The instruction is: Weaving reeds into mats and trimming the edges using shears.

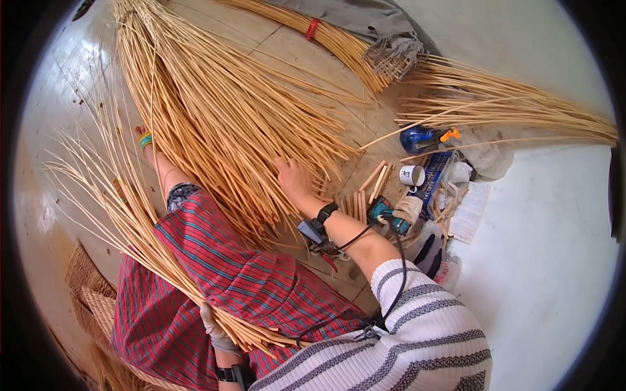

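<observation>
Nearest, the left hand (216,330), in a pale glove, is closed around a bundle (168,275) of thin canes. It lies slantwise over the red striped cloth (225,254) on the lap, thick ends toward the body, thin tips fanning out over the floor (49,221) at left. A woven mat (101,306) lies left of the cloth. Farther off, the right hand (297,181) rests at the right edge of a big pile (225,91) of canes, fingers partly bent; whether it grips any, I cannot tell. To its right are short sticks (377,182), a teal tool (378,208), a white cup (411,174), a blue basket (435,177) and a blue bottle (416,139) with an orange nozzle. Beyond them, loose canes (515,104) stretch rightward, and grey cloth (365,16) lies by a red-tied bunch (342,47).
</observation>
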A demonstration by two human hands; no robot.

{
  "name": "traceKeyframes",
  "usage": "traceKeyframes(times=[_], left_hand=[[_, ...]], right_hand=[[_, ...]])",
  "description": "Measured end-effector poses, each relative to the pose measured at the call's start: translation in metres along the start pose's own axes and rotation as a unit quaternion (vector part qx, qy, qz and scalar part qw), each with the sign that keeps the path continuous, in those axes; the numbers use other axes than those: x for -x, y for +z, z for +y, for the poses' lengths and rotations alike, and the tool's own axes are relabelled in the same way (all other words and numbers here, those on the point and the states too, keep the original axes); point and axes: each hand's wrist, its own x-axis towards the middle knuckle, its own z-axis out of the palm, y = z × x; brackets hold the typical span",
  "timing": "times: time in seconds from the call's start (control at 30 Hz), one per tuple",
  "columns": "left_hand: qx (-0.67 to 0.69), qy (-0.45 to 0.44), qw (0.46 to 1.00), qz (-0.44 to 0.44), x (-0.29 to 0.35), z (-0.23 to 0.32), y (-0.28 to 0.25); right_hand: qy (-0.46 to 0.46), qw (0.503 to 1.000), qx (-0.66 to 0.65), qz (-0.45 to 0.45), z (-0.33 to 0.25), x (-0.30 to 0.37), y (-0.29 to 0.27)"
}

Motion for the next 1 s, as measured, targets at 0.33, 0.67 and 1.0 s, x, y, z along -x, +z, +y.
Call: traceKeyframes(times=[0.33, 0.67, 1.0], left_hand=[[0.018, 0.013, 0.999, 0.023, -0.005, -0.003, -0.018], [0.040, -0.016, 0.990, -0.133, -0.010, -0.004, -0.058], [0.016, -0.001, 0.998, -0.066, 0.003, 0.005, -0.024]], right_hand=[[0.150, 0.983, -0.071, -0.076, 0.010, -0.012, -0.025], [0.128, 0.989, 0.061, -0.047, 0.057, -0.048, -0.018], [0.119, 0.976, -0.051, -0.175, 0.088, -0.071, -0.018]])
